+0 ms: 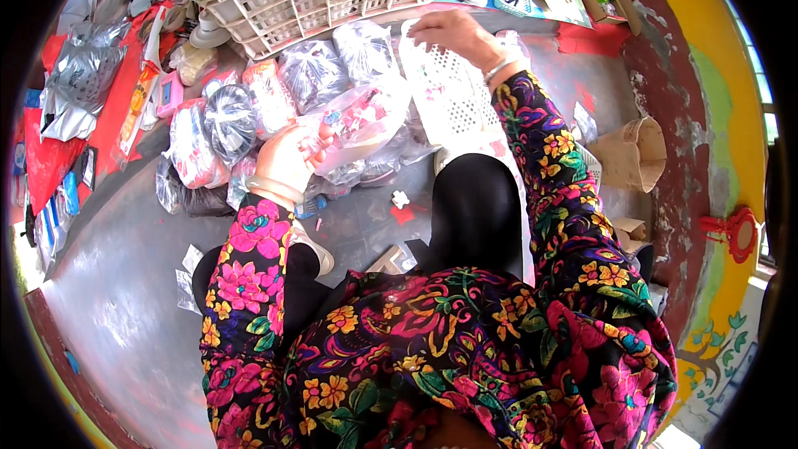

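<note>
My left hand (pixel 289 152) is closed at the near left edge of a clear plastic bag (pixel 378 120) with small pink and red items in it. My right hand (pixel 457 38) is over the far end of a white perforated plastic basket (pixel 453 96). Its fingers are bent downward and spread a little, and I see nothing held in them. The basket stands long and narrow beyond my right knee. Packed clear bags lie around the left hand: one with dark contents (pixel 230 116), one with red and white contents (pixel 195 143) and another with dark contents (pixel 314 75).
A large cream plastic crate (pixel 307 4) stands at the far side. Brown paper bag (pixel 632 154) is at the right by the wall. Scraps of paper (pixel 401 199) lie on the grey floor (pixel 125 283). Red sheeting (pixel 50 158) with packets covers the left.
</note>
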`<move>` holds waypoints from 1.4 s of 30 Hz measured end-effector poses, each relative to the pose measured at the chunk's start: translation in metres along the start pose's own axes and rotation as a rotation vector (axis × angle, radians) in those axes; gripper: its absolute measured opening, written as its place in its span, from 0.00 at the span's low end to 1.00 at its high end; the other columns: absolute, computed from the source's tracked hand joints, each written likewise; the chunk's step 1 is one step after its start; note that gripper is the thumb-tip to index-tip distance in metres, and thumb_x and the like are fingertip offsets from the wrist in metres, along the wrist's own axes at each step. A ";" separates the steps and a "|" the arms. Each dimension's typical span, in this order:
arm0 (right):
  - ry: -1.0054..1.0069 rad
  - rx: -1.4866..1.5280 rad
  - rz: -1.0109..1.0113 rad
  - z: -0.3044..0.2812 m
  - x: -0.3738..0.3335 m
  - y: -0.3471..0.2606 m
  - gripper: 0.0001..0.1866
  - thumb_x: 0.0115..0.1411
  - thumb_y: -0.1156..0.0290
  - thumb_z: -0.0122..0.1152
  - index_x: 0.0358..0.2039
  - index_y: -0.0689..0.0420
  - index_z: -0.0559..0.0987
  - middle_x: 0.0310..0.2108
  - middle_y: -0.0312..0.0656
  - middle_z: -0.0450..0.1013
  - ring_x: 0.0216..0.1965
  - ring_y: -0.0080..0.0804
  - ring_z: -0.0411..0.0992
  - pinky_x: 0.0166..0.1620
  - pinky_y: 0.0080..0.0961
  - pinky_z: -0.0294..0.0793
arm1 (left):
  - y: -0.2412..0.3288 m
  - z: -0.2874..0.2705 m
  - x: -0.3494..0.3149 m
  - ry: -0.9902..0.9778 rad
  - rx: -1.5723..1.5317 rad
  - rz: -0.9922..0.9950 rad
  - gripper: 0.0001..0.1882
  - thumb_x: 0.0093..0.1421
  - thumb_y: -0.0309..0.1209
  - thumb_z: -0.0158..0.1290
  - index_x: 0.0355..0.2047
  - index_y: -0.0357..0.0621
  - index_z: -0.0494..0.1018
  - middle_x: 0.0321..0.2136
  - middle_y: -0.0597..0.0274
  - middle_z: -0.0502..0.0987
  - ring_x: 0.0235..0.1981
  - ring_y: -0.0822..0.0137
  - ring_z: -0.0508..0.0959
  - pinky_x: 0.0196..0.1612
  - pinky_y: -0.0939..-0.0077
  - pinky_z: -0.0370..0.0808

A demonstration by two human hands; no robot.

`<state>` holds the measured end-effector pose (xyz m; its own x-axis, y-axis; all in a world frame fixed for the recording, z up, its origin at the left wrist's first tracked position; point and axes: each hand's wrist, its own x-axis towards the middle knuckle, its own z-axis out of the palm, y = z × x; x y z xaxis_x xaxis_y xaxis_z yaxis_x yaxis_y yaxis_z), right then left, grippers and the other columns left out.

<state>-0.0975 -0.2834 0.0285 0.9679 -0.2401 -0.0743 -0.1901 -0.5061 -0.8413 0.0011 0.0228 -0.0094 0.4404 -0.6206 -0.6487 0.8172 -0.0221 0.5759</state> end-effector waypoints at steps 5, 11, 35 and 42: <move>-0.074 -0.689 0.193 -0.024 -0.039 0.197 0.14 0.49 0.66 0.55 0.36 0.57 0.74 0.28 0.37 0.72 0.26 0.23 0.71 0.26 0.18 0.69 | -0.001 0.008 0.008 -0.122 -0.035 -0.068 0.11 0.55 0.27 0.43 0.38 0.33 0.65 0.32 0.51 0.72 0.32 0.64 0.73 0.32 0.77 0.69; 0.202 -0.733 0.608 0.039 -0.058 0.219 0.22 0.46 0.64 0.56 0.43 0.56 0.69 0.38 0.53 0.68 0.39 0.46 0.69 0.43 0.34 0.67 | 0.001 0.001 0.002 -0.143 -0.095 -0.121 0.13 0.57 0.29 0.41 0.40 0.35 0.64 0.33 0.55 0.72 0.35 0.64 0.72 0.33 0.76 0.69; 0.242 -0.461 0.753 0.048 -0.056 0.245 0.30 0.34 0.64 0.67 0.38 0.61 0.66 0.26 0.48 0.71 0.30 0.39 0.71 0.36 0.29 0.70 | 0.001 0.005 0.001 -0.116 -0.055 -0.102 0.13 0.57 0.30 0.41 0.42 0.38 0.62 0.34 0.56 0.71 0.36 0.65 0.73 0.31 0.76 0.70; 0.346 -0.597 0.734 0.058 -0.060 0.250 0.26 0.34 0.62 0.68 0.33 0.61 0.70 0.28 0.49 0.72 0.31 0.37 0.71 0.37 0.28 0.70 | 0.000 0.007 -0.001 -0.089 -0.068 -0.081 0.13 0.57 0.29 0.42 0.42 0.38 0.61 0.35 0.56 0.71 0.37 0.65 0.73 0.32 0.76 0.69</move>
<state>-0.1932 -0.3478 -0.2087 0.4954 -0.8385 -0.2267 -0.8631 -0.4458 -0.2371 -0.0015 0.0184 -0.0051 0.3394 -0.6860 -0.6436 0.8737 -0.0236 0.4859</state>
